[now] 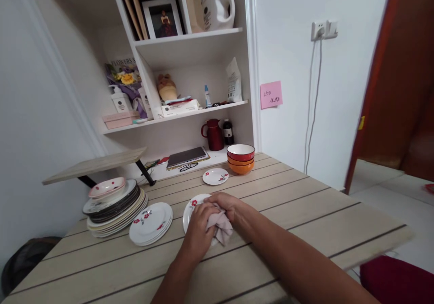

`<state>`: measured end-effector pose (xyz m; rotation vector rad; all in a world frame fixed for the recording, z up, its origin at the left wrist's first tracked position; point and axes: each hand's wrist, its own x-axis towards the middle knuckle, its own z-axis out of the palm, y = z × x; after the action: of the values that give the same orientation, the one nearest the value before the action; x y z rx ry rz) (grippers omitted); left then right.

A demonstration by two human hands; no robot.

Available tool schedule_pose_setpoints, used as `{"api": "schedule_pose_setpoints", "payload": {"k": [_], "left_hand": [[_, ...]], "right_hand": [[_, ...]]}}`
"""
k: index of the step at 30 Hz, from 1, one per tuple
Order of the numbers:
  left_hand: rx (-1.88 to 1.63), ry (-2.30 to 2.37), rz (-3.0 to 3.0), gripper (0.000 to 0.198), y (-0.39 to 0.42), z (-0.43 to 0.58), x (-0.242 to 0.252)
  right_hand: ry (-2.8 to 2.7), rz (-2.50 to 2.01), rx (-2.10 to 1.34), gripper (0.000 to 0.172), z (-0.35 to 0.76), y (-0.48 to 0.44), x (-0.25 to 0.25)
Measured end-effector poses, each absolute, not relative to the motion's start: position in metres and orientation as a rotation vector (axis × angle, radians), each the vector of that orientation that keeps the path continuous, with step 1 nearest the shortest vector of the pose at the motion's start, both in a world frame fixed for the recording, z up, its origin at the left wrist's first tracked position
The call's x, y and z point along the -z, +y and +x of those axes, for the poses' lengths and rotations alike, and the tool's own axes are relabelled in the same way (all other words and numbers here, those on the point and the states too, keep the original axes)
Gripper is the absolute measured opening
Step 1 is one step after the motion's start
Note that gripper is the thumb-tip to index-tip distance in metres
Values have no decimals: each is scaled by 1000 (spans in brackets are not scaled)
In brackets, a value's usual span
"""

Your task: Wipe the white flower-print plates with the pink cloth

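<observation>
Flowered plate (187,213): at the hands, just right of low plate stack (151,222), partly covered by cloth (222,228) | left hand (199,226): pinching cloth | right hand (224,202): by plate's far rim, grip hidden, cannot tell | dish pile (115,211): left of stack | single plate (215,176), bowls (240,159): beyond stack, rightward

hands (198,229) (226,203) close together, fingers (204,209) curled, forearms (298,255) converging

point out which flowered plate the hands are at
The plate right of the flowered stack: left hand, right hand and cloth meet there. The stack and the lone plate by the bowls are untouched.
</observation>
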<state>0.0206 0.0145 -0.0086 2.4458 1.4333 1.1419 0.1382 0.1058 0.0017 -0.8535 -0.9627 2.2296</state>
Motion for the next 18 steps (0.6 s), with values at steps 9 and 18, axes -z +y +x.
{"api": "schedule_pose_setpoints", "payload": {"k": [9,18], "left_hand": [[-1246,1981,2316,50,16,14,9],[-1015,1998,2371,46,14,18,14]], "right_hand": [[-927,-767,-2203,9,137,104,0],[-763,-766,-1989,23,132,108,9]]}}
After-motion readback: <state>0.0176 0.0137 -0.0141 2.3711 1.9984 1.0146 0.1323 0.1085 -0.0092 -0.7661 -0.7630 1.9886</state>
